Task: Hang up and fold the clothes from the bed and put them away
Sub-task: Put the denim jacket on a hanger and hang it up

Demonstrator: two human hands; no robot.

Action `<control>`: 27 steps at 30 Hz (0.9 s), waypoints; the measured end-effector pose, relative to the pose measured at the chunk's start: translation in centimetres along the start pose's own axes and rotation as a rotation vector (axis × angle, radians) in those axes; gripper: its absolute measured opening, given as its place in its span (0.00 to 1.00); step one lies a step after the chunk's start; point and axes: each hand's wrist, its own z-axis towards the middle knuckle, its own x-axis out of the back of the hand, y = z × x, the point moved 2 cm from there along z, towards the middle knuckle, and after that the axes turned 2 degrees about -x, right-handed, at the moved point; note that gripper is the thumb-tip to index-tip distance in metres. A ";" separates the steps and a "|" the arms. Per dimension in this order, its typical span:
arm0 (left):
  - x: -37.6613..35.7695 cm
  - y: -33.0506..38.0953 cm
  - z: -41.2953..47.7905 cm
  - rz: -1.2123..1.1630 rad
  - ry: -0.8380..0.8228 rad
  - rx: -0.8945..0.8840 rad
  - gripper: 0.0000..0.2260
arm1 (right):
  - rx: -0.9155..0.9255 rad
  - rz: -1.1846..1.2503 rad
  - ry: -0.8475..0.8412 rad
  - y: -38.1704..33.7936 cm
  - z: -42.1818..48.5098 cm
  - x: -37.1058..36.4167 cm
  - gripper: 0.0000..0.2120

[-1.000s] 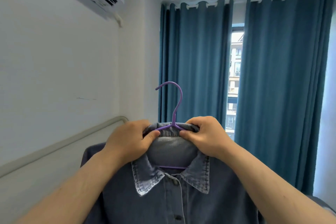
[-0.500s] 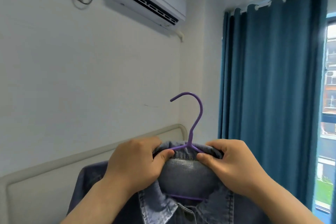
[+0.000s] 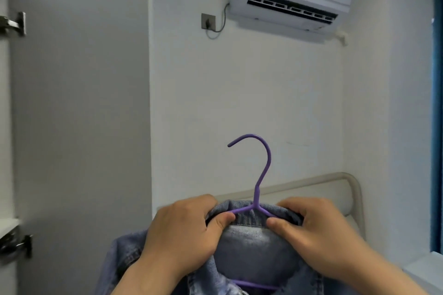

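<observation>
Left hand (image 3: 182, 235) and right hand (image 3: 318, 235) still grip the shirt (image 3: 251, 246), wardrobe door (image 3: 79, 127) now visible.

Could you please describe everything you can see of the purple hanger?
The purple hanger is a thin rod, seemingly coated wire or plastic. It stands upright, its hook free in the air and opening leftward in the view. Below the neck it forks into two arms that run under the collar of the denim shirt draped on it. A lower bar shows inside the neck opening. The left hand and right hand pinch collar and arms either side of the neck.
</observation>
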 end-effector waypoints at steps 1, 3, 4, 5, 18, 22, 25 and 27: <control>0.6 -1.0 -0.4 0.024 -0.002 0.024 0.27 | 0.013 0.013 -0.014 -0.5 0.5 -1.0 0.14; 1.7 -3.0 -1.3 0.049 -0.013 0.080 0.23 | 0.037 0.034 -0.043 -1.6 1.6 -3.2 0.14; 2.1 -4.1 -1.7 0.057 -0.020 0.106 0.22 | 0.051 0.044 -0.058 -2.1 2.2 -4.3 0.14; 2.5 -5.2 -2.1 0.071 -0.025 0.128 0.21 | 0.066 0.054 -0.073 -2.5 2.7 -5.4 0.15; 5.5 -17.8 -8.1 0.182 -0.012 0.415 0.22 | 0.129 0.264 -0.290 -7.7 8.0 -21.2 0.12; 5.6 -21.2 -10.0 0.224 -0.003 0.499 0.22 | 0.153 0.309 -0.343 -8.4 9.3 -26.0 0.16; 5.9 -23.0 -11.4 0.294 -0.010 0.555 0.22 | 0.168 0.351 -0.362 -9.0 9.5 -29.3 0.19; 6.0 -23.8 -12.6 0.332 -0.015 0.597 0.22 | 0.181 0.365 -0.374 -9.4 9.3 -31.2 0.20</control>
